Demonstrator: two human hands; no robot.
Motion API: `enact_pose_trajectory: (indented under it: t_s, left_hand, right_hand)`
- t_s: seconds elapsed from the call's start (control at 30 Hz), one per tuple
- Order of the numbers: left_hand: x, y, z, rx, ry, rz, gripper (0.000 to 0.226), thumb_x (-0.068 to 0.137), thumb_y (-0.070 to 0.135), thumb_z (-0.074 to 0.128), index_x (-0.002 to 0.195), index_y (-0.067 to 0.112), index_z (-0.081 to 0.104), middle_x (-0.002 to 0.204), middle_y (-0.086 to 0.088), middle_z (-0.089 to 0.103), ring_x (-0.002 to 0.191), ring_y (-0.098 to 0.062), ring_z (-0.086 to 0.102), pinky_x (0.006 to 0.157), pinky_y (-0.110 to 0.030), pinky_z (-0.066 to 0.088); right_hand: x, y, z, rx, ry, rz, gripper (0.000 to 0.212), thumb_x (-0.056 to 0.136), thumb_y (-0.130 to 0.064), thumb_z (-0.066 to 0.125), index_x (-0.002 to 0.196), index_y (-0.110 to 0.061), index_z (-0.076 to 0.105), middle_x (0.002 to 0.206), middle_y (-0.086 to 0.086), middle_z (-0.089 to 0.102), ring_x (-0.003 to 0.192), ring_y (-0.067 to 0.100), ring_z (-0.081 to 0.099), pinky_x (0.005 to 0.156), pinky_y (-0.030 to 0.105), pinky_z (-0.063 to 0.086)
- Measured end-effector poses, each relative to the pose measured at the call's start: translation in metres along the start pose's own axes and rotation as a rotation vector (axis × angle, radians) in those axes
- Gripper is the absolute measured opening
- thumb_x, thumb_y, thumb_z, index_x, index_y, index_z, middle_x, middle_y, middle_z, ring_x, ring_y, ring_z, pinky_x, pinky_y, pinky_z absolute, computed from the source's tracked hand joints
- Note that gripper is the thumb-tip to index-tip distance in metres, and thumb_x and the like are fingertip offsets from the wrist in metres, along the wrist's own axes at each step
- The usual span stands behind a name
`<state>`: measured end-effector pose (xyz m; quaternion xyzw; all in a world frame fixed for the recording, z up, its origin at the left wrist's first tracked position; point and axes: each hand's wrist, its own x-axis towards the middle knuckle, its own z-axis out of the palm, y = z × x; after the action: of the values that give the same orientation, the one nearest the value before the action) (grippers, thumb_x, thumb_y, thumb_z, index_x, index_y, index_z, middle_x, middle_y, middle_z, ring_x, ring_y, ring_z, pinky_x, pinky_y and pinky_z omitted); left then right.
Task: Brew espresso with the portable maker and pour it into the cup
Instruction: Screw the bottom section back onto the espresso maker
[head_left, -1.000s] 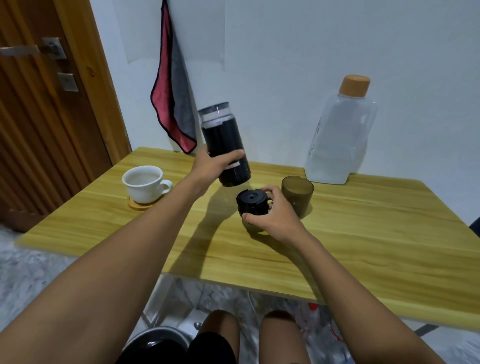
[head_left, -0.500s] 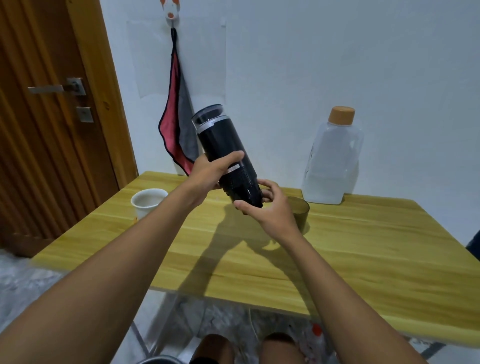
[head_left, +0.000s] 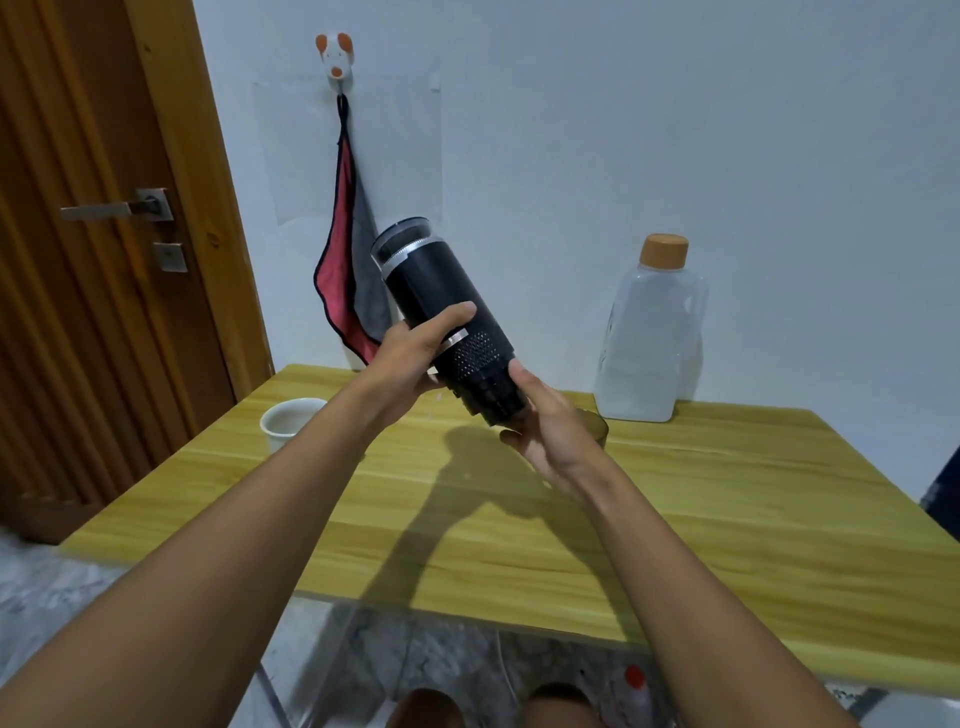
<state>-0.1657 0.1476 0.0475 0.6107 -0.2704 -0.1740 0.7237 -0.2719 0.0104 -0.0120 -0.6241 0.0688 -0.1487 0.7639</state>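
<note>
Tilted maker (head_left: 441, 306) at frame centre, above surface (head_left: 727, 519). Grips: left hand (head_left: 410, 358) clasps mid-barrel; right hand (head_left: 545, 431) pinches its base, apparently. Likely rigid, weighty, smooth: hold ribbed base, 2 hands.

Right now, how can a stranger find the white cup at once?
Start at the yellow wooden table against the pale wall and go to its far left corner, near the brown wooden door. There stands the round white ceramic cup, partly hidden by the left forearm. Unlike the brown see-through tumbler and the tall clear plastic bottle, it is opaque white.
</note>
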Motion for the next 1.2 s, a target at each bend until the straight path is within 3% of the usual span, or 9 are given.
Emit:
enact_pose_trajectory:
  t_s: [0.07,0.17,0.3,0.37,0.43,0.6,0.87,1.07,1.2]
  left_hand:
    - [-0.002,0.001,0.002,-0.022,-0.005,0.006,0.057,0.085,0.042,0.075,0.130,0.009,0.065,0.105,-0.002,0.076,0.094,-0.017,0.071,0.074,-0.036,0.055]
    - [-0.003,0.001,0.005,-0.021,0.010,0.023,0.047,0.091,0.037,0.074,0.129,0.011,0.066,0.102,0.001,0.076,0.093,-0.015,0.072,0.072,-0.035,0.055]
    - [-0.001,0.000,0.006,-0.031,0.059,0.035,0.047,0.090,0.036,0.076,0.131,0.015,0.064,0.116,0.000,0.076,0.111,-0.017,0.072,0.087,-0.041,0.057]
    - [-0.001,0.001,0.007,-0.050,0.080,0.042,0.048,0.090,0.036,0.076,0.131,0.014,0.064,0.114,0.000,0.076,0.109,-0.016,0.072,0.087,-0.041,0.058]
    - [-0.002,0.002,0.009,-0.064,0.083,0.040,0.048,0.090,0.037,0.075,0.130,0.012,0.065,0.111,-0.001,0.077,0.105,-0.016,0.073,0.086,-0.040,0.059]
    - [-0.002,0.003,0.008,-0.031,0.053,0.037,0.048,0.090,0.038,0.074,0.129,0.011,0.066,0.110,-0.002,0.076,0.101,-0.017,0.072,0.085,-0.041,0.058]
    - [0.001,0.004,0.007,-0.047,0.054,0.040,0.047,0.081,0.044,0.078,0.119,0.018,0.069,0.101,0.004,0.078,0.095,-0.013,0.073,0.084,-0.041,0.057]
    - [0.003,0.004,0.008,-0.010,0.107,0.050,0.055,0.075,0.046,0.080,0.122,0.019,0.068,0.111,0.002,0.078,0.106,-0.015,0.074,0.093,-0.047,0.058]
    - [0.003,0.002,0.006,-0.017,0.087,0.037,0.049,0.086,0.041,0.078,0.127,0.016,0.067,0.108,0.002,0.078,0.103,-0.015,0.073,0.090,-0.045,0.058]
  right_hand:
    - [-0.001,-0.001,0.004,0.142,-0.026,0.017,0.047,0.098,-0.054,0.050,0.119,-0.015,0.065,0.100,0.013,0.069,0.071,0.012,0.058,0.061,0.025,0.038]
    - [-0.001,-0.003,0.008,0.219,-0.017,0.014,0.052,0.102,-0.052,0.044,0.129,-0.010,0.058,0.107,0.016,0.068,0.071,0.014,0.061,0.049,0.021,0.036]
    - [-0.002,-0.004,0.006,0.122,0.019,-0.022,0.047,0.102,-0.051,0.047,0.129,-0.015,0.063,0.116,0.015,0.072,0.081,0.019,0.068,0.060,0.024,0.045]
    - [-0.005,-0.004,0.005,0.100,-0.001,-0.049,0.042,0.095,-0.049,0.062,0.120,-0.016,0.067,0.106,0.009,0.076,0.085,0.018,0.069,0.064,0.024,0.049]
    - [-0.007,-0.003,0.005,0.088,-0.015,-0.079,0.050,0.084,-0.041,0.070,0.123,-0.010,0.065,0.101,0.005,0.075,0.087,0.018,0.068,0.064,0.022,0.050]
    - [-0.008,-0.003,0.007,0.105,0.040,-0.107,0.070,0.078,-0.038,0.073,0.136,-0.007,0.048,0.101,0.008,0.076,0.081,0.020,0.071,0.058,0.022,0.042]
    - [-0.003,0.000,0.008,0.026,0.067,-0.169,0.050,0.078,-0.046,0.072,0.115,-0.018,0.053,0.097,0.006,0.077,0.082,0.023,0.073,0.059,0.026,0.038]
    - [-0.002,0.009,0.007,-0.096,0.181,-0.258,0.066,0.064,-0.059,0.080,0.117,-0.028,0.054,0.118,0.007,0.071,0.096,0.018,0.068,0.069,0.024,0.046]
    - [-0.003,0.008,0.004,-0.092,0.150,-0.212,0.058,0.076,-0.055,0.073,0.117,-0.018,0.054,0.107,0.009,0.076,0.085,0.020,0.071,0.062,0.026,0.043]
